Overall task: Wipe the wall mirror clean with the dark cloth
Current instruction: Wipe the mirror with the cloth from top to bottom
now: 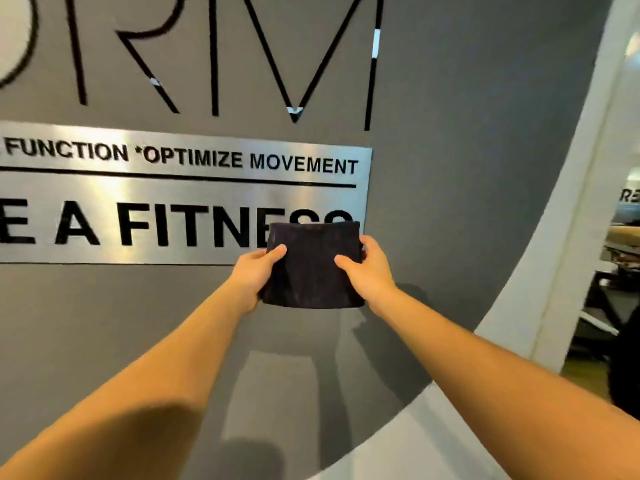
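Up against a grey wall (450, 133), both bare arms reach forward and the two hands meet on a folded dark cloth (311, 271) held between them. Left hand (254, 271) grips the cloth's left edge: its thumb lies flat across the front of the fabric near the upper left corner, while the fingers curl out of sight behind it. Right hand (369, 268) grips the right edge in much the same way, thumb pressed on the front face and fingers wrapped round the side and back. The hands sit apart by the width of the cloth, each closed on its own side of it, so the fabric hangs as a rough rectangle between them. The cloth's upper part covers the lower right corner of a brushed silver sign (194, 202) fixed to the wall, hiding part of the last letters of the big black word FITNESS; a smaller line above reads FUNCTION *OPTIMIZE MOVEMENT. Whether the cloth is pressed onto the sign or held just off it cannot be told from this angle. Thin black letters (294, 64) run across the wall above the sign. To the right, a white frame (571, 237) borders what may be a mirror or an opening (620, 254), showing blurred gym equipment. Soft shadows of the arms fall on the wall below the hands.
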A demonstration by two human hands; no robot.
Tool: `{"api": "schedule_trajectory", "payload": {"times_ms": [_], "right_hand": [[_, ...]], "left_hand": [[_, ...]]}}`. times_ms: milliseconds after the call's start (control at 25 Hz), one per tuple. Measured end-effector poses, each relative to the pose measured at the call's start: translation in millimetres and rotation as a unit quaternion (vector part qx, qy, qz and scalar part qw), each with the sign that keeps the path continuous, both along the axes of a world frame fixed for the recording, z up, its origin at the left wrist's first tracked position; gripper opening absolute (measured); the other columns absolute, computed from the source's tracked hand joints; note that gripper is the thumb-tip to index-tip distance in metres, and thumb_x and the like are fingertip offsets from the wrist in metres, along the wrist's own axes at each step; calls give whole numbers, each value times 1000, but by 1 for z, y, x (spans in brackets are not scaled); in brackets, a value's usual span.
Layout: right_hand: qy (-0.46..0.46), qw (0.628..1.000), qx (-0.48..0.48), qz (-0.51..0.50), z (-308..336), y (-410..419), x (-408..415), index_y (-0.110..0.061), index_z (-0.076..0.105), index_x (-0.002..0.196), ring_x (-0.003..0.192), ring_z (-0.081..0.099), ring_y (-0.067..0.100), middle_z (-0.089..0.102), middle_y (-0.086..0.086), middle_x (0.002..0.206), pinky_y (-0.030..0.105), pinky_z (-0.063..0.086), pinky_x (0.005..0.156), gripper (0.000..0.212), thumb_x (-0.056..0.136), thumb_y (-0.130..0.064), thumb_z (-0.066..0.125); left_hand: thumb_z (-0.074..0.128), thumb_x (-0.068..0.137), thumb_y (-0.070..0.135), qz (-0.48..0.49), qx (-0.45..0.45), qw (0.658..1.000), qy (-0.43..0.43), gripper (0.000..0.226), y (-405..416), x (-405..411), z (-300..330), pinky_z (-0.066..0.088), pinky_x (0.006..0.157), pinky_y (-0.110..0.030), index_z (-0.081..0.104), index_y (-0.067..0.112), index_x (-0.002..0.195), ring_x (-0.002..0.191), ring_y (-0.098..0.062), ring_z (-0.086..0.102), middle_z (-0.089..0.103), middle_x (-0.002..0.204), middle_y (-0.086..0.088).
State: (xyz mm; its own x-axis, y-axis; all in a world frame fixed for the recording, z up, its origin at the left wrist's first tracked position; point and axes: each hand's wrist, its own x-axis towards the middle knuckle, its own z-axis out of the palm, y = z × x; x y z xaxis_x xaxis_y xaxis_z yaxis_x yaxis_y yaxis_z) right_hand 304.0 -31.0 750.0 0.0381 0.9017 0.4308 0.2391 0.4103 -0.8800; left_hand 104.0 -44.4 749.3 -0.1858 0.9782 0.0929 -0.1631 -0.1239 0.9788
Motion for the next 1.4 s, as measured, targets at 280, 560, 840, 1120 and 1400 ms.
{"api": "schedule_trajectory", "payload": {"times_ms": [280, 560, 840, 1120, 1400], "right_hand": [[10, 988, 124, -94, 114, -112, 60, -25, 53, 121, 105, 66, 12, 65, -7, 113, 42, 57, 97, 35, 92, -11, 68], [-23, 965, 164, -201, 158, -199, 177, -27, 51, 130, 109, 65, 12, 64, -6, 120, 43, 56, 100, 43, 92, -17, 68], [-52, 926, 213, -307, 201, -262, 332, -28, 50, 128, 110, 64, 15, 62, -11, 112, 38, 57, 98, 39, 95, -15, 67], [-119, 895, 215, -373, 228, -243, 459, -25, 47, 140, 115, 63, 19, 59, -15, 112, 46, 56, 100, 50, 95, -19, 68], [-134, 879, 228, -397, 228, -148, 533, -21, 45, 142, 114, 63, 19, 56, -13, 109, 43, 55, 102, 51, 96, -19, 67]], "left_hand": [[66, 97, 32, -107, 104, 989, 3, 20, -79, 60, 119, 56, 72, -34, 72, 15, 107, 93, -20, 72, 76, 103, -2], [65, 97, 28, -218, 139, 966, -15, 14, -124, 184, 169, 54, 74, -33, 71, 15, 97, 89, -19, 71, 75, 103, -4], [66, 97, 26, -307, 197, 931, -13, 13, -151, 354, 222, 54, 66, -31, 70, 15, 101, 85, -17, 71, 74, 96, -1], [66, 97, 31, -341, 234, 910, -18, 20, -111, 486, 240, 56, 70, -31, 71, 17, 110, 93, -18, 72, 75, 104, 0], [67, 96, 34, -346, 266, 900, 4, 29, -3, 568, 246, 58, 91, -42, 69, 15, 117, 105, -24, 70, 74, 112, -3]]}}
